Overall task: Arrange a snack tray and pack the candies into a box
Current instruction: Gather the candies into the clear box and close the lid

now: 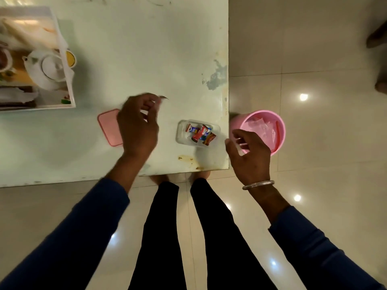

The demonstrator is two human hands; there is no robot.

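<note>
A small clear plastic box (pixel 181 133) sits near the table's right front corner with several wrapped candies (pixel 201 132) inside, in red, blue and white wrappers. Its pink lid (pixel 108 127) lies flat on the table to the left. My left hand (pixel 138 124) hovers blurred over the lid's right edge, fingers curled, with nothing clearly held. My right hand (pixel 249 153) is off the table's right edge, over the near rim of a pink bin (pixel 281 130), fingers spread and empty.
The white table (pixel 136 59) has a printed tray (pixel 67 80) at its far left showing a teapot picture. The pink bin on the floor holds clear wrappers. My legs stand at the table's front edge. Another person's foot (pixel 377 38) is at the far right.
</note>
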